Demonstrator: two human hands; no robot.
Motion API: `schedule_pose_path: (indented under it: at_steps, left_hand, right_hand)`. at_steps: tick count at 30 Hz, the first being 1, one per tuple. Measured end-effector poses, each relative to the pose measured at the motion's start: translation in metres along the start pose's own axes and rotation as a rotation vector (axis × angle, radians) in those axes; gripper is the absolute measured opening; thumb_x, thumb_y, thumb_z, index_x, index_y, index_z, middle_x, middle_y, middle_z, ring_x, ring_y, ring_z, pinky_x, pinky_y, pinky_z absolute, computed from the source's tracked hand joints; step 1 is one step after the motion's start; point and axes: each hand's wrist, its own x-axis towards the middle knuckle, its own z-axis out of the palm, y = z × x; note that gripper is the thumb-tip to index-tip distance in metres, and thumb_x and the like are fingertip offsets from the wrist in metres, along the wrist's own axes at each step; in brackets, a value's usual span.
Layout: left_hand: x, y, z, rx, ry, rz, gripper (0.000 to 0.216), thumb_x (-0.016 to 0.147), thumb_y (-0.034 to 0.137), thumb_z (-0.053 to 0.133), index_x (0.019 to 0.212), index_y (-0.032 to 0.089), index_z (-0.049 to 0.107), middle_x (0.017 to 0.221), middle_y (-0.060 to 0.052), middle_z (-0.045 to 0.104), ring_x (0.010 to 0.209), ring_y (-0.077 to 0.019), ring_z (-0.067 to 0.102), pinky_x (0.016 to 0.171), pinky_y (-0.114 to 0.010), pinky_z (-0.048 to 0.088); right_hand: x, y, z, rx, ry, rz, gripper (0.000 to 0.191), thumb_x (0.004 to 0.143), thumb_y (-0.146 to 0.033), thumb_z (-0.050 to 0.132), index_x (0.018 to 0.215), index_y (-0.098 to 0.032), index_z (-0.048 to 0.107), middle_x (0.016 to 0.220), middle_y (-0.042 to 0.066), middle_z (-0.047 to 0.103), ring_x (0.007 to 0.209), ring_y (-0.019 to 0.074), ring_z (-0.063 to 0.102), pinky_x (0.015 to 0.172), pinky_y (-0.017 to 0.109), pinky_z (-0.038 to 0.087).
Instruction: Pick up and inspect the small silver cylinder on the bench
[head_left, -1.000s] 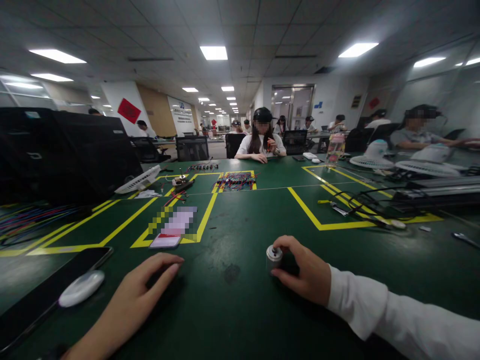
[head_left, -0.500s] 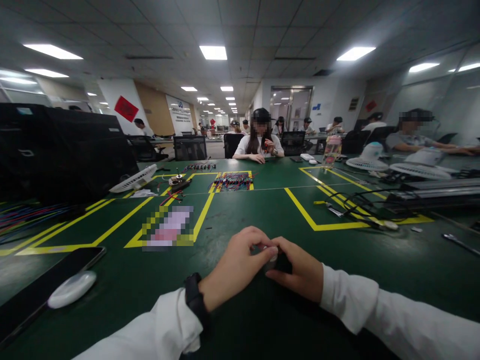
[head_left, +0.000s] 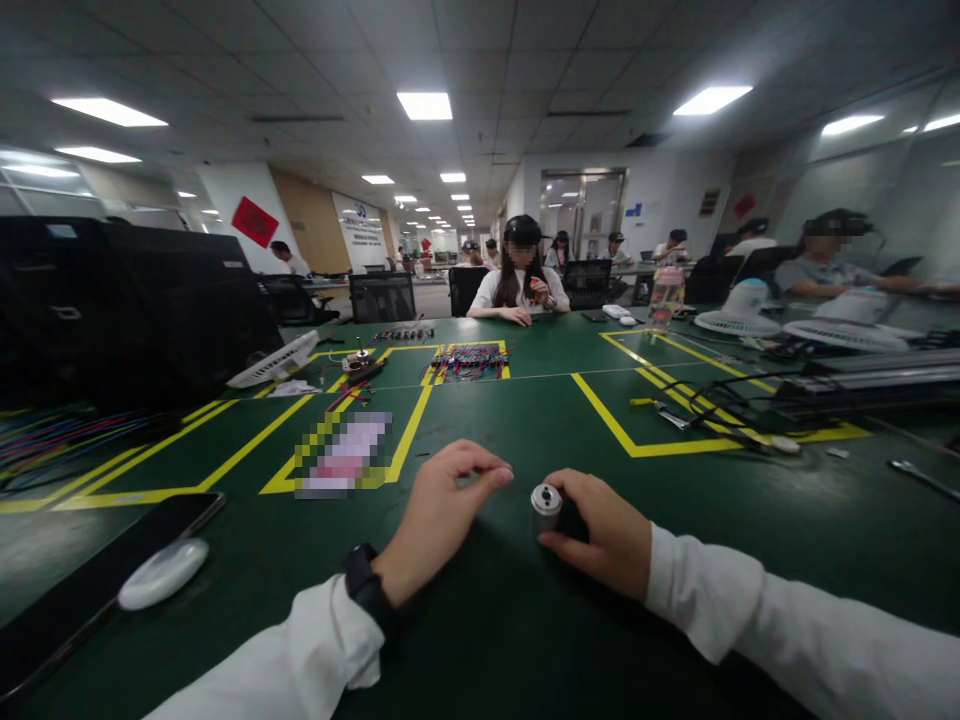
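- The right hand [head_left: 600,530] held a silver metal cylinder [head_left: 546,512], its thumb and forefinger curved round the near and far sides from the right.
- The cylinder was upright, near the middle of the view, its round top facing up with small dark holes in it; whether its base met the green table [head_left: 480,640] was too dark to tell.
- The left hand [head_left: 442,505] hovered just to the left of the cylinder, apart from it, with thumb and forefinger drawn narrowly together at the tips; one could not tell whether anything small lay between them.
- A black wristband [head_left: 369,590] circled the left wrist, and both arms wore white sleeves.
- Beyond the left hand, a phone [head_left: 349,455], blurred by blocks, lay inside lines of yellow tape [head_left: 409,440].
- At the far left lay a dark flat slab [head_left: 82,590], with a white rounded object [head_left: 163,574] at its right edge.
- Farther up the table, a tangle of coloured wires [head_left: 471,362] lay within a taped square.
- On the right, black cables [head_left: 705,405] looped beside long metal bars [head_left: 870,385].
- Across the table sat a person [head_left: 491,290] in a dark cap and white top, and a clear bottle [head_left: 664,300] stood to the right.
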Motion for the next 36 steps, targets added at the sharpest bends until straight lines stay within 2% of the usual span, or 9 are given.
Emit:
schedule_pose_path:
  at_steps: [6, 10, 14, 21, 25, 28, 32, 34, 36]
  left_hand:
    - [-0.013, -0.025, 0.007, 0.149, -0.224, -0.008, 0.011, 0.072, 0.038, 0.074, 0.071, 0.028, 0.077, 0.098, -0.004, 0.071, 0.093, -0.0253, 0.062, 0.083, -0.041, 0.044]
    - [-0.013, -0.022, 0.006, 0.178, -0.265, -0.005, 0.014, 0.076, 0.041, 0.070, 0.082, 0.031, 0.078, 0.103, -0.004, 0.071, 0.099, -0.0263, 0.060, 0.087, -0.043, 0.042]
    - [-0.015, -0.017, -0.001, 0.103, -0.271, -0.035, 0.026, 0.080, 0.044, 0.064, 0.098, 0.030, 0.076, 0.107, -0.005, 0.071, 0.103, -0.0254, 0.061, 0.092, -0.041, 0.043]
    - [-0.035, -0.025, -0.048, 0.013, -0.153, -0.280, 0.031, 0.086, 0.045, 0.054, 0.103, 0.027, 0.073, 0.108, -0.005, 0.073, 0.102, -0.0257, 0.065, 0.091, -0.037, 0.048]
    - [-0.058, -0.047, -0.092, 0.059, -0.036, -0.441, 0.035, 0.081, 0.051, 0.058, 0.098, 0.025, 0.074, 0.108, -0.005, 0.075, 0.107, -0.0294, 0.064, 0.096, -0.041, 0.046]
    - [-0.077, -0.069, -0.125, 0.093, 0.058, -0.589, 0.043, 0.076, 0.058, 0.058, 0.099, 0.025, 0.074, 0.108, -0.005, 0.076, 0.110, -0.0300, 0.063, 0.102, -0.044, 0.043]
    - [-0.092, -0.092, -0.152, 0.014, 0.227, -0.739, 0.051, 0.066, 0.065, 0.064, 0.094, 0.024, 0.072, 0.104, -0.007, 0.076, 0.107, -0.0311, 0.066, 0.104, -0.046, 0.042]
    - [-0.092, -0.095, -0.153, -0.045, 0.275, -0.751, 0.052, 0.064, 0.064, 0.065, 0.094, 0.022, 0.071, 0.103, -0.008, 0.076, 0.104, -0.0305, 0.067, 0.101, -0.045, 0.045]
    - [-0.089, -0.092, -0.149, -0.025, 0.254, -0.733, 0.050, 0.067, 0.062, 0.064, 0.095, 0.021, 0.071, 0.103, -0.008, 0.076, 0.104, -0.0298, 0.067, 0.102, -0.045, 0.044]
  right_hand:
    - [0.000, 0.001, 0.002, -0.016, 0.014, -0.003, 0.042, 0.077, -0.036, 0.062, 0.113, -0.016, 0.052, 0.106, 0.010, 0.057, 0.094, 0.0196, 0.052, 0.086, 0.038, 0.043]
    - [-0.001, -0.001, 0.001, 0.048, 0.027, 0.007, 0.039, 0.077, -0.035, 0.062, 0.110, -0.016, 0.052, 0.104, 0.009, 0.058, 0.093, 0.0180, 0.053, 0.085, 0.036, 0.044]
    - [-0.005, 0.013, -0.008, 0.171, 0.192, 0.098, 0.036, 0.082, -0.039, 0.057, 0.109, -0.016, 0.048, 0.100, 0.008, 0.059, 0.088, 0.0149, 0.056, 0.080, 0.031, 0.048]
    - [-0.054, 0.103, -0.070, -0.151, 0.480, 0.407, 0.054, 0.073, -0.054, 0.057, 0.109, -0.015, 0.047, 0.099, 0.014, 0.060, 0.085, 0.0220, 0.059, 0.077, 0.038, 0.049]
    - [-0.109, 0.158, -0.114, -0.327, 0.533, 0.689, 0.060, 0.070, -0.061, 0.056, 0.108, -0.016, 0.049, 0.099, 0.017, 0.060, 0.083, 0.0266, 0.061, 0.072, 0.040, 0.048]
    - [-0.149, 0.193, -0.136, -0.402, 0.540, 0.767, 0.067, 0.063, -0.069, 0.056, 0.102, -0.016, 0.050, 0.090, 0.015, 0.060, 0.072, 0.0298, 0.060, 0.063, 0.044, 0.047]
    - [-0.166, 0.203, -0.143, -0.732, 0.531, 0.694, 0.076, 0.061, -0.078, 0.053, 0.105, -0.016, 0.053, 0.094, 0.016, 0.059, 0.079, 0.0347, 0.060, 0.064, 0.046, 0.046]
    - [-0.151, 0.181, -0.134, -0.919, 0.574, 0.498, 0.076, 0.065, -0.076, 0.053, 0.111, -0.016, 0.053, 0.105, 0.018, 0.058, 0.095, 0.0386, 0.056, 0.076, 0.050, 0.045]
    - [-0.124, 0.144, -0.115, -0.904, 0.540, 0.206, 0.061, 0.073, -0.064, 0.056, 0.114, -0.018, 0.054, 0.113, 0.015, 0.057, 0.106, 0.0348, 0.053, 0.088, 0.050, 0.041]
